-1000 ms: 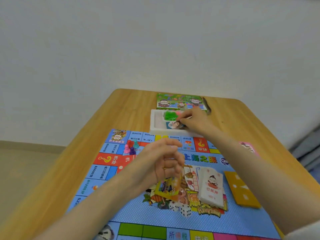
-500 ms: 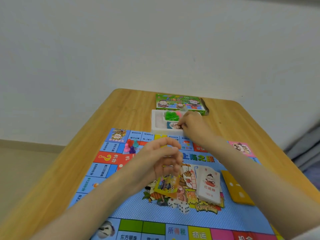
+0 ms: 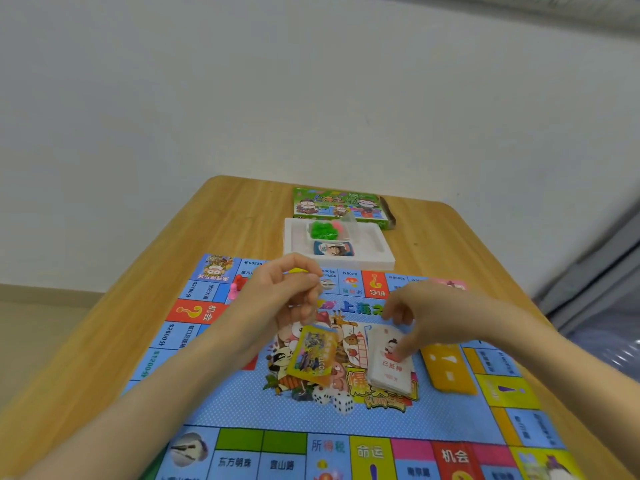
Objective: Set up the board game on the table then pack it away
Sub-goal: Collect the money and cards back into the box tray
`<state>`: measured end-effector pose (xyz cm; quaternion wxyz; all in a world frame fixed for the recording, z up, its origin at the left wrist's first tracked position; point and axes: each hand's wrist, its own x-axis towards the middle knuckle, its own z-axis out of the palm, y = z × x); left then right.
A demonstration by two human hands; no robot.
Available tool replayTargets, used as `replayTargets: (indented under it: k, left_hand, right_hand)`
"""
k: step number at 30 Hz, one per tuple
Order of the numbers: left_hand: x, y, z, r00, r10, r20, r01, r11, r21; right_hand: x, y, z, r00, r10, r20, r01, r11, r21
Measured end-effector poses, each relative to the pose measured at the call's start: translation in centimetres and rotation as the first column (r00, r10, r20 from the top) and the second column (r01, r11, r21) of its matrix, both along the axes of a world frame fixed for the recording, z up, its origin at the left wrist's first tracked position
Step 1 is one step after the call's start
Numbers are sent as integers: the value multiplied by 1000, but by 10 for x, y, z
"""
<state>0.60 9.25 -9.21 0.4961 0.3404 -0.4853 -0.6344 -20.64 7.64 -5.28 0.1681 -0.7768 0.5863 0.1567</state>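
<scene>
The game board (image 3: 242,403) lies flat on the wooden table (image 3: 242,209). Its far edge meets the white tray (image 3: 381,258) at 12 o'clock, and the green box (image 3: 311,202) sits just beyond, near the table's far edge. Above the board's middle the left hand (image 3: 294,296) curls its fingers and pinches the top edge of a yellow pack (image 3: 311,355), which hangs tilted. At 3 o'clock from it the right hand (image 3: 426,317) arches over a white card deck (image 3: 391,368), fingertips on its top; whether it grips cannot be told. Two dice (image 3: 332,400) lie at 6 o'clock of the pack. Strips of wood border the board at 9 and 2 o'clock.
</scene>
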Motion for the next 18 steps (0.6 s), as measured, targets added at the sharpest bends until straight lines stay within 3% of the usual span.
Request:
replayTargets:
  k: [3,13,18]
  left_hand:
    - [1,0,1,1000,16,5,-16,1000,-6]
    - [4,-1,0,1000,14,25,-14,1000,-8]
    - [6,-1,2,1000,17,-8,-17,1000,-1]
  right_hand:
    - [2,0,-9,998,-15,63,16,1000,-25]
    - [8,-4,-3,991,-66,120,48,988,147]
    - [-11,3,23,939,-163,303,105,975,198]
